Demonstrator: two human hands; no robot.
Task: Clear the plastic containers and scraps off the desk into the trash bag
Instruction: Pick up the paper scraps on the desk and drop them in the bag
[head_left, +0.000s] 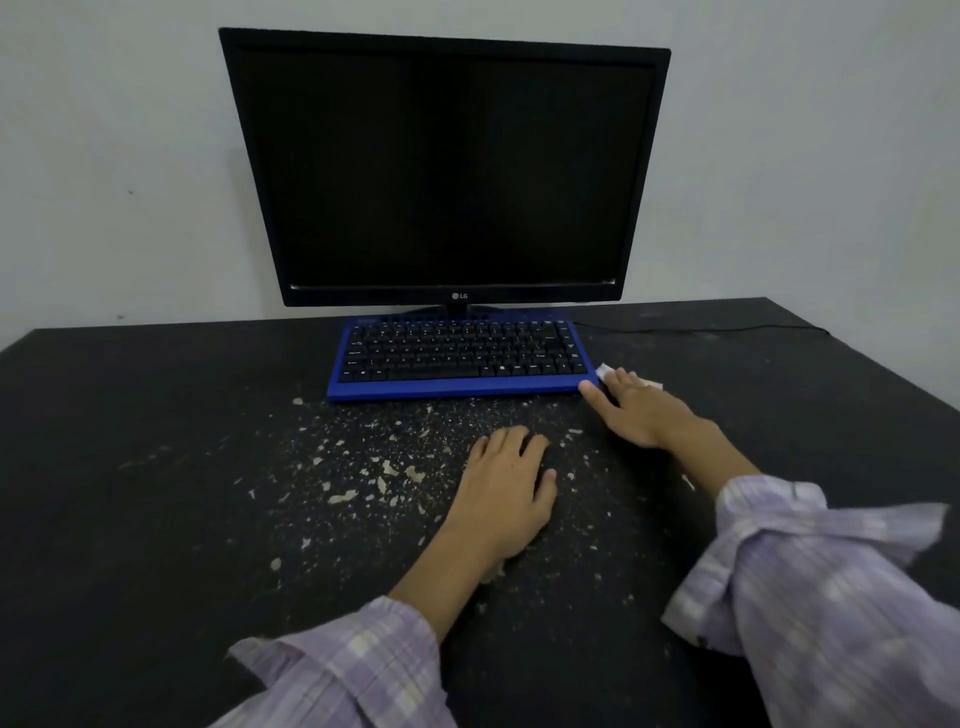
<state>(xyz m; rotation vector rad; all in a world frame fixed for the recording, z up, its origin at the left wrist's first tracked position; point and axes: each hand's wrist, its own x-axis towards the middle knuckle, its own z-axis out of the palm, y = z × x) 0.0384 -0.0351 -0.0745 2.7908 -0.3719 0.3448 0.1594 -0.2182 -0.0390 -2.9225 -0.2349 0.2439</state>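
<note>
Pale scraps and crumbs (363, 478) lie scattered over the black desk (130, 493) in front of the keyboard. My left hand (506, 488) rests flat on the desk among them, fingers slightly apart, holding nothing. My right hand (641, 410) lies palm down by the keyboard's right front corner, pressing on a white tissue or cloth (605, 371) that shows at its fingertips. No plastic container and no trash bag are in view.
A blue keyboard with black keys (460, 358) sits at the desk's middle back, with a dark monitor (447, 171) standing behind it against the wall. A black cable (727, 330) runs along the back right.
</note>
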